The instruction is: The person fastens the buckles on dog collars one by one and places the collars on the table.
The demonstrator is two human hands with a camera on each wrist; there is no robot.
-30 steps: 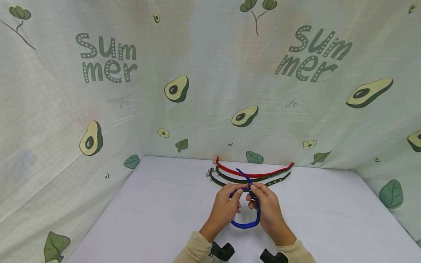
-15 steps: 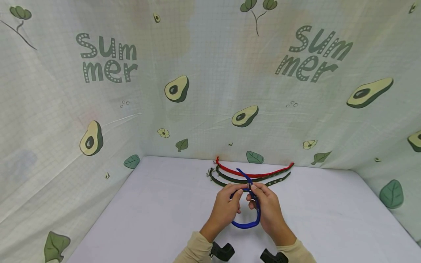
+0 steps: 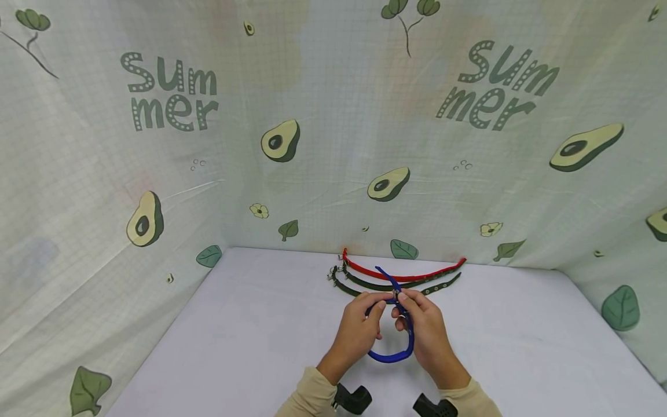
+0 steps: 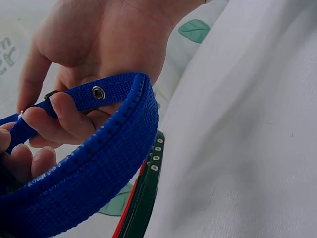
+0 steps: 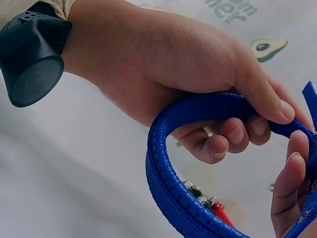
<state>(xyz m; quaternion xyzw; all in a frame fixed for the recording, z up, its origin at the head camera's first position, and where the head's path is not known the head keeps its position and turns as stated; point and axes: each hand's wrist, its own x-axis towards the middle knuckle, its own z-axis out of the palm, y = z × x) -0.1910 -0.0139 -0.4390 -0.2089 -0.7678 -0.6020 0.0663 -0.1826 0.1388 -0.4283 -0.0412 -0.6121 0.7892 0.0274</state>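
In the head view, a blue collar (image 3: 389,358) is bent into a loop between both hands, its free tip sticking up beyond the fingers. My left hand (image 3: 356,321) pinches the strap from the left, near the crossing of the two ends. From the other side my right hand (image 3: 424,327) grips the collar, with thumb and fingers close to that crossing. A metal eyelet (image 4: 98,92) shows on the strap in the left wrist view. In the right wrist view the thumb presses the blue band against the fingers. The fingers largely cover the buckle area.
Behind the hands, a red collar (image 3: 401,278) and two dark green collars (image 3: 440,285) lie curved on the white table (image 3: 234,336). A printed cloth (image 3: 333,127) hangs at the table's back edge. Black wrist cameras (image 3: 354,399) sit below the hands.
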